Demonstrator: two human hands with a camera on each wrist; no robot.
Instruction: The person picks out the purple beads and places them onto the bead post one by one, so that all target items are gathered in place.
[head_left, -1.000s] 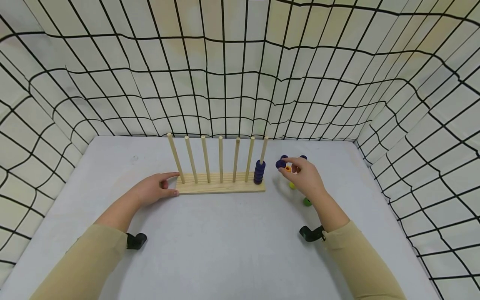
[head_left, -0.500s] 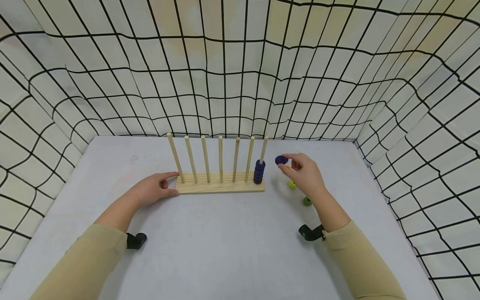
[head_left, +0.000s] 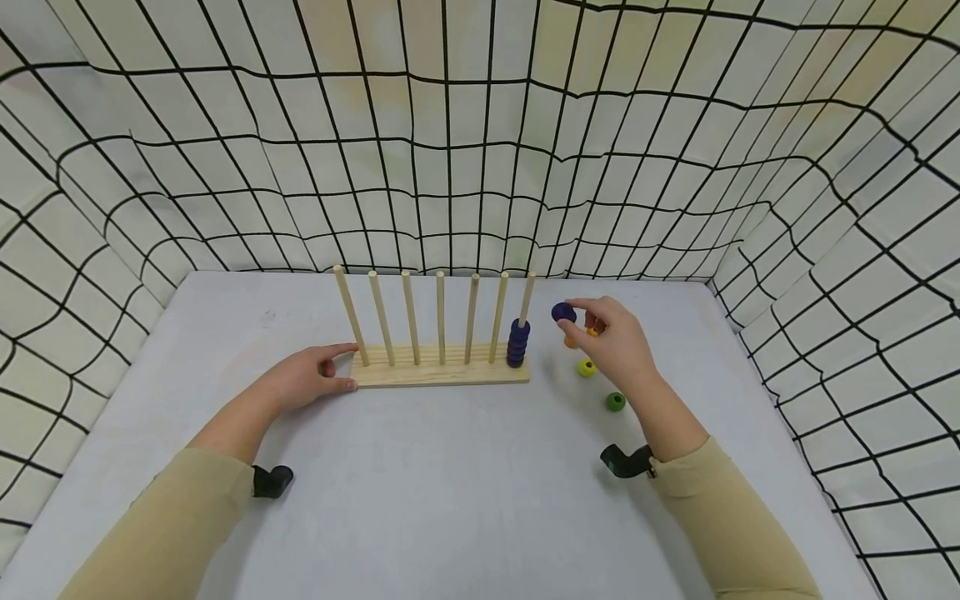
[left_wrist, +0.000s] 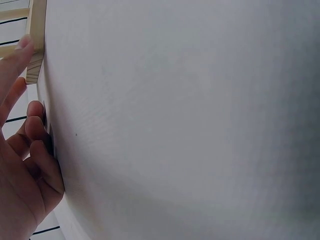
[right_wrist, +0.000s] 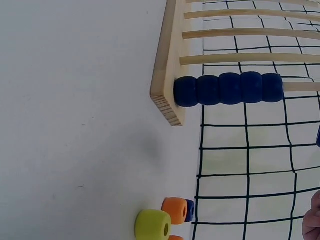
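My left hand (head_left: 311, 379) grips the left end of a wooden peg rack (head_left: 442, 377), thumb on the near edge and index finger at the far edge; the left wrist view catches the rack's end (left_wrist: 36, 65) at the fingertips. Several upright pegs stand on this rack. The rightmost peg carries a stack of dark blue beads (head_left: 517, 343), lined up against the base in the right wrist view. Just right of that peg, my right hand (head_left: 617, 342) pinches another dark blue bead (head_left: 563, 312) between thumb and index finger, raised at about the stack's top.
Under and beside the right hand lie orange beads (right_wrist: 175, 210), a yellow bead (head_left: 587, 367) and a green bead (head_left: 615, 402). A blue bead (right_wrist: 190, 210) shows behind the orange one. Black netting (head_left: 465, 175) over white walls bounds the white table (head_left: 435, 500) at back and sides.
My right hand has moved the pinched blue bead slightly toward the back and up, uncovering more of the orange and yellow beads. The left hand and rack stay in place.
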